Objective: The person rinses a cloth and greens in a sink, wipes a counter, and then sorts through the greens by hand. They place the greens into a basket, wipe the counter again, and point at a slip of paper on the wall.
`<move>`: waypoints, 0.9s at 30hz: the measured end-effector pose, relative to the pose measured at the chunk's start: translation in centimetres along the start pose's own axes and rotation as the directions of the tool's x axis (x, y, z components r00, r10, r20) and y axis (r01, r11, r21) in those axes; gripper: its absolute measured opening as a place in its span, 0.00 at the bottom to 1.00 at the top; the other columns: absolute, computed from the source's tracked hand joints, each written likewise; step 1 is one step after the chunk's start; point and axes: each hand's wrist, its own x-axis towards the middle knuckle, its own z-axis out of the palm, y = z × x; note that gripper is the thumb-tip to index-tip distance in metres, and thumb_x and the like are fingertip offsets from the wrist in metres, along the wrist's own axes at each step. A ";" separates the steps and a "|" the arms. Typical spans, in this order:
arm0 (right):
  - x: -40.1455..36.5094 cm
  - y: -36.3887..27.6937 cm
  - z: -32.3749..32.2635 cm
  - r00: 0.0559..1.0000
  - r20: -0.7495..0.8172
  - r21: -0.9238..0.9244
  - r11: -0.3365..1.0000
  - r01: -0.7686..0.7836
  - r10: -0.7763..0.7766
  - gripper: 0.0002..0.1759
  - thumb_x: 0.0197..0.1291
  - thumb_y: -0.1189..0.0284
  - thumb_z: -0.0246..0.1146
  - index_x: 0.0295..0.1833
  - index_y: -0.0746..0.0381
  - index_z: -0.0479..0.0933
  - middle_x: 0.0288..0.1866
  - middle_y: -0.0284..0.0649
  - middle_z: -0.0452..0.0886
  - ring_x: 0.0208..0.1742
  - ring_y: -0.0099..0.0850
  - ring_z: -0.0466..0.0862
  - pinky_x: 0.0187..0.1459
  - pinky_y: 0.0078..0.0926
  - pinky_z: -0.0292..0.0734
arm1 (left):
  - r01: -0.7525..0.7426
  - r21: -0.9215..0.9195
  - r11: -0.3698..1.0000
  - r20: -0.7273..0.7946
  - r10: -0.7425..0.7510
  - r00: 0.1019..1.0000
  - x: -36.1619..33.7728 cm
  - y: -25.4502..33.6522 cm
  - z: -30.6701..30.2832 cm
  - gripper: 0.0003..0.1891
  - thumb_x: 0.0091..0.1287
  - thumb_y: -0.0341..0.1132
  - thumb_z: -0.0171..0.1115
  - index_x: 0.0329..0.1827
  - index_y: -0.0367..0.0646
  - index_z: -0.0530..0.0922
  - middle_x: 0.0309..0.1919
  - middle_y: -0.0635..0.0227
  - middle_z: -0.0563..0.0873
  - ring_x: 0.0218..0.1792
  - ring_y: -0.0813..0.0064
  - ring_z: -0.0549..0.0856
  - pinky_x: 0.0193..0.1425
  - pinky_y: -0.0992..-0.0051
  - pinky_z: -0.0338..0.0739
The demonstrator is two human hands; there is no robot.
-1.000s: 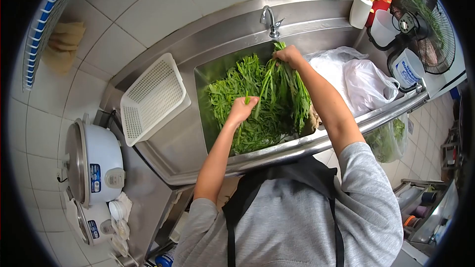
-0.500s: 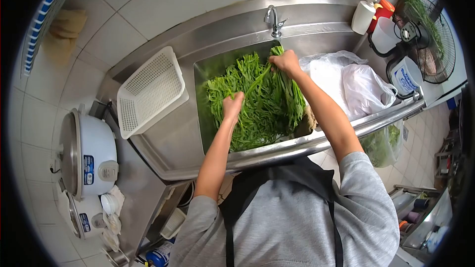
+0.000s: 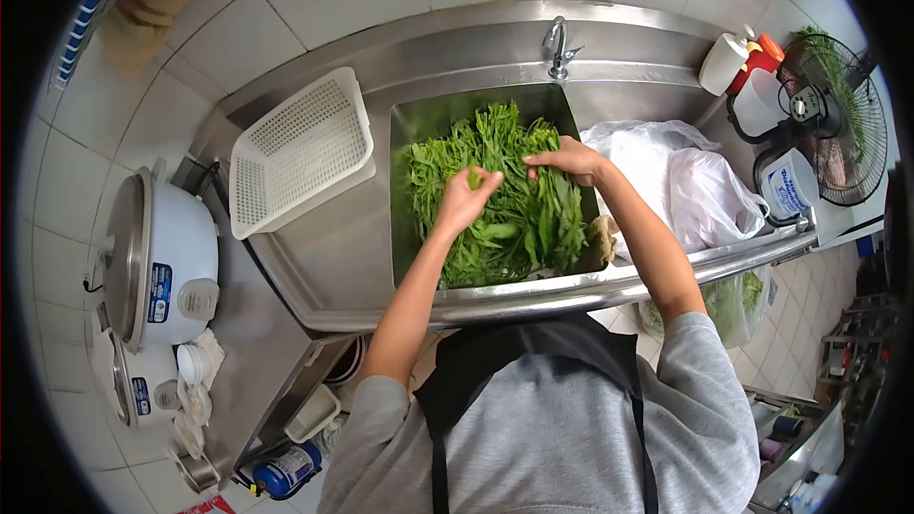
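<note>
Long-leaved greens fill the steel sink in a loose heap. Over the middle of the heap, my left hand is closed in a pinch, with a small bit of green showing at its fingertips. My right hand is near the sink's right side, its thumb pointing left and its fingers curled against a bunch of greens. That bunch hangs down below the hand, and pale brown roots show by the sink's right edge. The fingers of my right hand are partly hidden by leaves.
A white perforated basket stands on the left drainboard. Behind the sink is a faucet. White plastic bags lie on the right. Bottles, a fan and a tub are farther right. Rice cookers stand at left.
My hands have come closer together, the right one lower and the left one nearer to it. The long stalk stretched between them no longer shows. The camera view has shifted slightly.
</note>
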 end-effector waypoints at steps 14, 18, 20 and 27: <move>0.0 1.0 -1.1 0.988 0.067 0.037 0.990 0.136 -0.138 0.29 0.44 0.75 0.71 0.54 0.66 0.71 0.49 0.40 0.78 0.50 0.27 0.76 0.47 0.26 0.75 | 0.131 -0.164 0.978 0.321 -0.073 0.944 2.9 3.1 0.5 0.10 0.56 0.39 0.63 0.32 0.43 0.74 0.17 0.79 0.69 0.16 0.88 0.62 0.20 0.82 0.56; 0.3 0.8 -2.0 0.998 -0.028 -0.044 0.997 0.063 -0.064 0.23 0.45 0.75 0.70 0.50 0.66 0.74 0.46 0.40 0.80 0.45 0.28 0.79 0.49 0.26 0.75 | 0.232 -0.275 0.933 0.317 -0.140 0.938 3.0 3.7 -0.4 0.12 0.58 0.41 0.63 0.34 0.41 0.74 0.16 0.81 0.66 0.16 0.88 0.61 0.20 0.83 0.54; 0.5 1.0 -3.5 0.994 -0.079 -0.132 0.989 0.068 -0.079 0.20 0.45 0.75 0.70 0.46 0.67 0.75 0.41 0.39 0.81 0.41 0.28 0.80 0.45 0.26 0.77 | 0.172 -0.113 0.979 0.191 -0.149 0.970 3.4 3.2 -1.7 0.14 0.58 0.42 0.63 0.37 0.40 0.76 0.16 0.81 0.65 0.15 0.89 0.61 0.19 0.83 0.53; 1.4 -0.1 -4.3 0.886 -0.425 -0.163 0.978 0.129 -0.188 0.14 0.48 0.69 0.68 0.36 0.68 0.79 0.30 0.38 0.82 0.31 0.25 0.80 0.34 0.23 0.76 | 0.162 -0.029 0.986 0.239 -0.151 0.959 3.0 2.0 -5.9 0.16 0.60 0.46 0.61 0.39 0.42 0.80 0.14 0.81 0.67 0.16 0.87 0.62 0.21 0.81 0.56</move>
